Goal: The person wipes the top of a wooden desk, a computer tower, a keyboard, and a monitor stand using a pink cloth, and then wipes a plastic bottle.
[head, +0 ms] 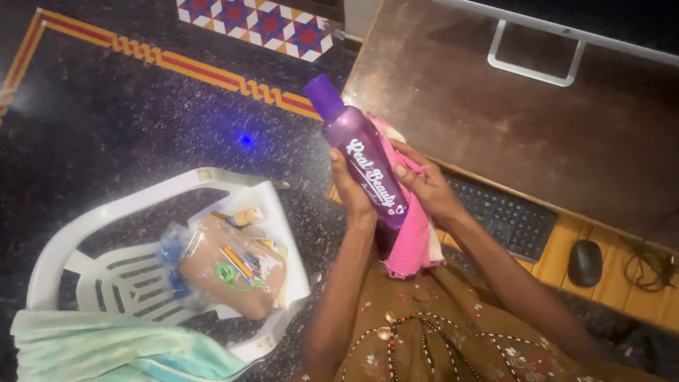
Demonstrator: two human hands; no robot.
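From the head camera, looking down: my left hand wraps the lower body of a purple bottle, fingers closed round it, cap pointing up and away. My right hand presses a pink cloth against the bottle's right side, fingers curled over the fabric. The bottle sits in front of a brown desk; right of the bottle, under the desk edge, lie a keyboard and a mouse. Left of the bottle stands a white chair holding a clear bag of small items. To wipe well, I judge I should grip the bottle firmly and turn it against the cloth.
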